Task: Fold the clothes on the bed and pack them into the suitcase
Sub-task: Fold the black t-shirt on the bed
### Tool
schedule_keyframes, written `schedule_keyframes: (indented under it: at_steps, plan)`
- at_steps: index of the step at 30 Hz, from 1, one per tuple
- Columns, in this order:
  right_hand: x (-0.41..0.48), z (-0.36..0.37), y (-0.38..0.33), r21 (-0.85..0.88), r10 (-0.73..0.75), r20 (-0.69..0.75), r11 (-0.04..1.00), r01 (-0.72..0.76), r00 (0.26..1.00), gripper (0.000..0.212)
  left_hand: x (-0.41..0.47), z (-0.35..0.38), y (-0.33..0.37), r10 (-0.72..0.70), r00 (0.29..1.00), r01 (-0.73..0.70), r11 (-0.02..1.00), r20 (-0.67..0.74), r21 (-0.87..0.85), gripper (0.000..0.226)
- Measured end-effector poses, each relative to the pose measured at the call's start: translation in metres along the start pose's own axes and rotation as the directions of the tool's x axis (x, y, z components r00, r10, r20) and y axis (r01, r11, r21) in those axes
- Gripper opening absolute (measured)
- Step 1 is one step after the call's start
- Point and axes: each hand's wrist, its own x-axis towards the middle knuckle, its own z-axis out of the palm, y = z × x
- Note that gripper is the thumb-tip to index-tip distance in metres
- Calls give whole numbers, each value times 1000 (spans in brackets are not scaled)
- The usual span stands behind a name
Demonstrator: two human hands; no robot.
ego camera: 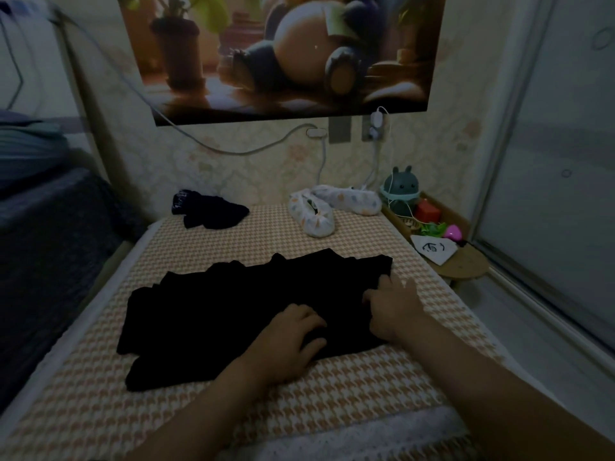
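Observation:
A black garment (233, 304) lies spread across the bed (332, 387), which has an orange-and-white houndstooth cover. My left hand (293, 341) rests on the garment's near right part with fingers bent and spread. My right hand (392, 304) lies on the garment's right edge, fingers curled onto the cloth; whether it pinches the fabric is unclear. A second dark garment (209, 207) sits crumpled at the bed's far left. A white patterned cloth item (326, 207) lies at the far right. No suitcase is in view.
A small round wooden stand (462, 264) at the bed's right holds a green bunny lamp (401, 191), a red block, a pink object and a paper. Cables hang on the wall under a poster. A glass door is at the right, dark bedding at the left.

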Motion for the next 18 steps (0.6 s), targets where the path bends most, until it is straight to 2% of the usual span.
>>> schedule_keyframes:
  at_steps: [1, 2, 3, 5, 6, 7, 8, 10, 11, 12, 13, 14, 16, 17, 18]
  plan:
    - [1, -2, -6, -115, -31, -52, 993, 25, 998, 46, 0, -4, -3, -91, 995, 92, 995, 35, -49, 47]
    - [2, -5, -15, -156, -87, -95, 985, 71, 992, 51, -2, -7, -8, -185, 976, 199, 973, 117, -119, 54]
    - [4, -7, -25, -108, -144, -91, 985, 134, 985, 55, -4, -10, -13, -259, 941, 302, 934, 219, -191, 59]
    - [6, -9, -47, 162, -219, 73, 965, 205, 973, 58, -12, -16, -23, -311, 894, 402, 873, 322, -275, 61]
    - [7, -10, -58, 231, -242, 171, 952, 200, 955, 55, -18, -21, -27, -313, 909, 390, 874, 276, -290, 56]
    - [7, -12, -68, 208, -251, 225, 956, 206, 941, 50, -24, -26, -34, -318, 931, 361, 878, 181, -313, 49]
    - [7, -15, -76, 134, -251, 208, 965, 227, 945, 43, -32, -32, -44, -343, 935, 352, 880, 86, -318, 41]
    - [5, -20, -94, 4, -265, 70, 964, 265, 962, 33, -55, -41, -69, -415, 905, 385, 890, -88, -242, 30]
    - [5, -21, -103, 12, -289, 3, 957, 289, 957, 34, -70, -42, -85, -445, 877, 425, 895, -180, -138, 24]
    - [5, -21, -113, 58, -326, -53, 943, 329, 944, 38, -86, -42, -99, -506, 829, 513, 858, -238, -39, 15]
    - [6, -20, -124, 111, -371, -81, 919, 378, 925, 42, -104, -43, -112, -576, 765, 608, 794, -288, 24, 4]
    - [5, -19, -135, 155, -416, -88, 892, 425, 905, 45, -120, -45, -120, -661, 697, 696, 717, -278, 40, 4]
    - [4, -16, -156, 211, -476, -57, 853, 477, 878, 47, -143, -52, -129, -813, 551, 823, 566, -190, -35, 17]
    - [2, -12, -165, 219, -492, -37, 845, 487, 870, 47, -150, -56, -133, -849, 511, 846, 525, -135, -97, 25]
    - [1, -8, -172, 214, -500, -28, 843, 494, 866, 48, -154, -61, -135, -860, 501, 843, 511, -102, -166, 28]
